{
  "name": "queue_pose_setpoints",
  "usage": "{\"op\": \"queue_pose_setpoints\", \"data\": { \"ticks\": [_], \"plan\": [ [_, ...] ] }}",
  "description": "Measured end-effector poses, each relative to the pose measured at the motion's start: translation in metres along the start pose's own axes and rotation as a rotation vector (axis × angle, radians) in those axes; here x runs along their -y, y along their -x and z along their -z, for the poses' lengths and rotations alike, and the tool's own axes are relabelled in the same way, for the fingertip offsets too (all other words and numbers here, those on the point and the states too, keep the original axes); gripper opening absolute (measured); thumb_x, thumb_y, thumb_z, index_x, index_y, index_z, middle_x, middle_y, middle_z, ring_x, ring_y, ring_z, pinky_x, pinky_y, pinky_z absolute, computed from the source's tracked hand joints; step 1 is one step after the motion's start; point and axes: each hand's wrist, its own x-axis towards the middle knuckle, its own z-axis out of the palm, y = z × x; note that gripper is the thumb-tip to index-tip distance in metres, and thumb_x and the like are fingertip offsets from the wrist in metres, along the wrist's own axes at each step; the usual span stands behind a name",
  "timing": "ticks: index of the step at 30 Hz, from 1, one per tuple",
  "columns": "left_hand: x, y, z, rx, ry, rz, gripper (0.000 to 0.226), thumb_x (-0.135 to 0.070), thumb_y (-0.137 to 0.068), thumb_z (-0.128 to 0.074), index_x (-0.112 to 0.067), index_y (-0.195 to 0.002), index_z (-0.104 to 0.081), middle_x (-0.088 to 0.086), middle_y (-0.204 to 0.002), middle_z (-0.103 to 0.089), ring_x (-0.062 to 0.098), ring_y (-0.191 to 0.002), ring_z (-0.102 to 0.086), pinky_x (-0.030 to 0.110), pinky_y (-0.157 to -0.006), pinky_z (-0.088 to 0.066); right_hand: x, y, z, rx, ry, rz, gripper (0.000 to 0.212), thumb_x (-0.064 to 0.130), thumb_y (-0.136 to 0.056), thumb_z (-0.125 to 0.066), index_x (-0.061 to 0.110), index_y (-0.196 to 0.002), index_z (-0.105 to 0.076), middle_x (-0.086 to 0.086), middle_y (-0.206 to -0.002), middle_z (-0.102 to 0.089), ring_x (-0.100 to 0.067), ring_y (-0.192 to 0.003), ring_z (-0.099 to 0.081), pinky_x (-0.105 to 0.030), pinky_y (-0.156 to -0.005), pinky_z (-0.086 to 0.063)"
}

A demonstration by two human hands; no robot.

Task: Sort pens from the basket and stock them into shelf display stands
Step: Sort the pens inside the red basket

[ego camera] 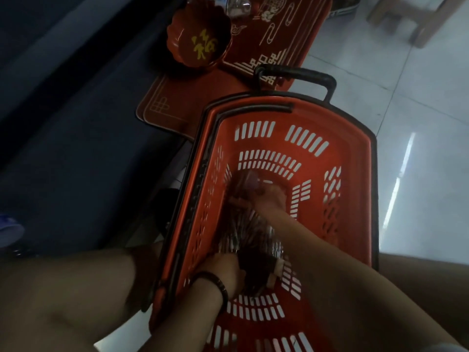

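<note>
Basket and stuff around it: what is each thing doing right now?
Red basket: on the floor, black handle standing up.
Pens: piled at the basket's bottom, blurred.
Left hand: down in the basket at the pile's near end; grip unclear.
Right hand: on the pile's far end; grip unclear.
Red bowl: upright on red trays.

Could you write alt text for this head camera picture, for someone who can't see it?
Seen from above, a person's left hand and right hand reach into a heap of pens at the bottom of a red plastic basket on a tiled floor. Beyond it lie red trays and a red bowl.
</note>
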Motion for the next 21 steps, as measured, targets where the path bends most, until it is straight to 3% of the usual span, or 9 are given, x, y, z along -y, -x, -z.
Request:
{"op": "queue_pose_setpoints", "data": {
  "ticks": [3,5,7,9,15,21],
  "plan": [
    [-0.002,0.001,-0.002,0.045,-0.077,-0.023,0.037,-0.036,-0.096,-0.053,-0.016,-0.123,-0.068,0.014,-0.128,-0.066,0.031,-0.118,-0.062,0.037,-0.101,-0.051,-0.010,0.017,0.009,0.047,0.146,-0.024,0.062,0.048,-0.096,-0.067,0.021,-0.149,-0.050,-0.003,-0.143,-0.060,-0.026,-0.125,-0.062,-0.028,-0.096,-0.045],
    [-0.006,0.005,-0.004,0.122,-0.162,-0.030,0.038,-0.031,-0.102,-0.047,-0.013,-0.130,-0.064,0.015,-0.134,-0.062,0.033,-0.123,-0.058,0.040,-0.105,-0.047,-0.024,0.034,0.013,0.072,0.256,0.000,0.062,0.046,-0.101,-0.057,0.023,-0.156,-0.041,-0.011,-0.157,-0.049,-0.034,-0.127,-0.063,-0.035,-0.100,-0.048],
    [-0.008,0.010,-0.004,0.155,-0.222,-0.010,0.037,-0.026,-0.104,-0.045,-0.009,-0.131,-0.063,0.016,-0.134,-0.061,0.033,-0.124,-0.058,0.040,-0.104,-0.047,-0.041,0.054,0.015,0.109,0.331,0.008,0.046,0.033,-0.098,-0.063,0.013,-0.139,-0.063,-0.014,-0.142,-0.063,-0.037,-0.125,-0.065,-0.038,-0.100,-0.053],
    [-0.009,0.012,-0.004,0.181,-0.245,0.000,0.033,-0.021,-0.102,-0.046,-0.007,-0.126,-0.064,0.016,-0.131,-0.063,0.033,-0.119,-0.060,0.038,-0.098,-0.050,-0.060,0.072,0.007,0.149,0.344,-0.007,0.032,0.021,-0.095,-0.063,0.008,-0.122,-0.073,-0.017,-0.128,-0.071,-0.036,-0.122,-0.067,-0.036,-0.099,-0.053],
    [-0.009,0.011,-0.006,0.198,-0.235,0.001,0.032,-0.023,-0.101,-0.047,-0.009,-0.122,-0.067,0.014,-0.122,-0.066,0.031,-0.108,-0.063,0.036,-0.090,-0.053,-0.096,0.109,-0.030,0.213,0.407,0.041,0.046,0.009,-0.093,-0.063,0.008,-0.139,-0.062,-0.020,-0.138,-0.064,-0.035,-0.127,-0.063,-0.039,-0.106,-0.054],
    [-0.007,0.014,-0.006,0.172,-0.201,0.027,0.031,-0.022,-0.103,-0.046,-0.008,-0.123,-0.065,0.012,-0.122,-0.065,0.028,-0.109,-0.063,0.034,-0.087,-0.052,-0.101,0.118,-0.032,0.245,0.520,0.065,0.039,0.008,-0.093,-0.067,0.010,-0.132,-0.066,-0.016,-0.134,-0.067,-0.034,-0.125,-0.065,-0.043,-0.103,-0.055]
  ]
}}
